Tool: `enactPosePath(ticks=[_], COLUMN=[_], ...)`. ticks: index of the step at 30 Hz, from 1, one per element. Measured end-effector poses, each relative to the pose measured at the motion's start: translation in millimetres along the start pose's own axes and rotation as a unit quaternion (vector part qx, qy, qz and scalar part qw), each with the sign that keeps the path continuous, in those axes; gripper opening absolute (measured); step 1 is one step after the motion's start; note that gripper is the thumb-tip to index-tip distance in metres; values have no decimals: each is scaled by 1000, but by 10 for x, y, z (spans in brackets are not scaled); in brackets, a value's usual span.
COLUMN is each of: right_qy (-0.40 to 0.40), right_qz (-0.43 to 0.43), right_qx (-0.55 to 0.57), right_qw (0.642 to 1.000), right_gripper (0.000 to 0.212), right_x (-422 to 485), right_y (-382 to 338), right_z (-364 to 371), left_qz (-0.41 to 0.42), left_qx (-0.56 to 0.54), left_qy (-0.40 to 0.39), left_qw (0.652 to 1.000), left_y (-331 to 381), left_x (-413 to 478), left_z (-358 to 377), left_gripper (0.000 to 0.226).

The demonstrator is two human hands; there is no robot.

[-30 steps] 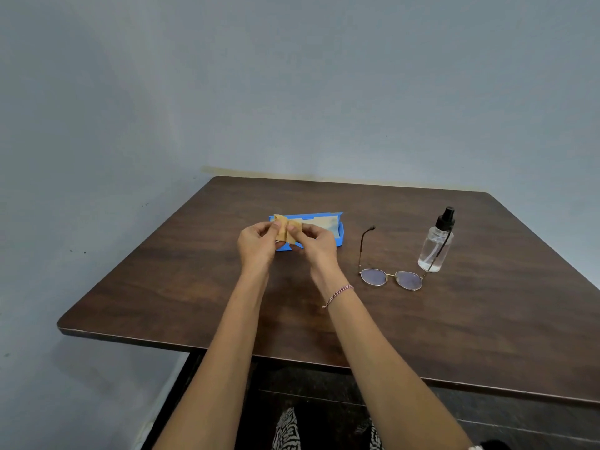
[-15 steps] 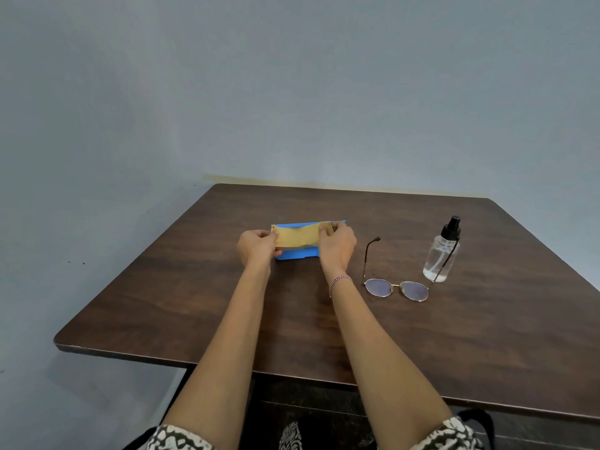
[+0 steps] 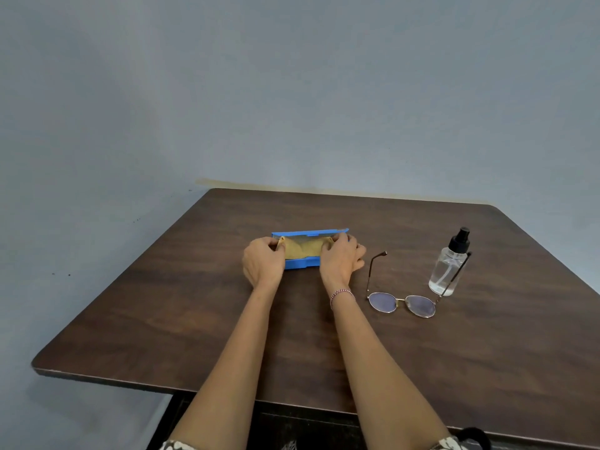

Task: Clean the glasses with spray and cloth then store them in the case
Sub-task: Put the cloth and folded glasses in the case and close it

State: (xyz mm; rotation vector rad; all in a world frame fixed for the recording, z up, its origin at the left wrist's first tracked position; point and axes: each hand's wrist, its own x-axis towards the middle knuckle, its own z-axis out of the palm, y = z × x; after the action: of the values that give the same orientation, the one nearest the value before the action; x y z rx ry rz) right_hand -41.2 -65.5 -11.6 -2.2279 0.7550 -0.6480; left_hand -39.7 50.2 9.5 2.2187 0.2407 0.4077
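A blue glasses case [image 3: 302, 263] lies open in the middle of the dark wooden table [image 3: 487, 352]. A tan cloth [image 3: 303, 248] is spread flat inside it. My left hand [image 3: 263, 263] pinches the cloth's left end and my right hand [image 3: 341, 259] pinches its right end, both resting at the case. To the right lie the gold-rimmed glasses [image 3: 402, 303], lenses toward me and temples open. A clear spray bottle [image 3: 449, 264] with a black nozzle stands upright beside the right temple.
The table's far edge meets a plain grey-blue wall [image 3: 292, 92]. The near table edge [image 3: 130, 380] runs across the bottom, with the floor beyond it on the left.
The folded cloth, held up between both hands, was stretched out lengthwise and lowered into the open case. Both hands moved apart to the case's ends.
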Motion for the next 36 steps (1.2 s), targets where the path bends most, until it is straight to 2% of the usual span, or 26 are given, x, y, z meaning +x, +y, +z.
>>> enactPosePath(ticks=[3, 7, 10, 13, 19, 24, 31, 36], right_qy=[-3, 6, -8, -19, -19, -39, -56, -48], right_qz=[0, -7, 10, 11, -6, -14, -27, -53], right_qx=[63, 132, 142, 138, 108, 91, 5, -70], right_qw=[998, 991, 990, 990, 994, 995, 998, 995], right_gripper=[20, 18, 22, 25, 24, 14, 27, 23], right_x=[42, 27, 42, 83, 102, 92, 116, 114], right_y=[28, 130, 167, 174, 167, 175, 171, 156], right_z=[3, 50, 39, 28, 6, -29, -53, -31], left_qz=[6, -17, -28, -9, 7, 28, 51, 67], left_qx=[-12, -73, -132, -141, -99, -53, 11, 39], left_qy=[35, 35, 38, 46, 46, 25, 9, 18], left_qw=[999, 997, 990, 989, 994, 998, 999, 997], left_y=[-72, -240, -254, -252, -256, -249, -242, -233], left_x=[33, 108, 159, 196, 193, 158, 126, 113], left_z=[71, 131, 131, 132, 111, 87, 70, 42], left_gripper=[23, 18, 8, 11, 11, 10, 11, 8])
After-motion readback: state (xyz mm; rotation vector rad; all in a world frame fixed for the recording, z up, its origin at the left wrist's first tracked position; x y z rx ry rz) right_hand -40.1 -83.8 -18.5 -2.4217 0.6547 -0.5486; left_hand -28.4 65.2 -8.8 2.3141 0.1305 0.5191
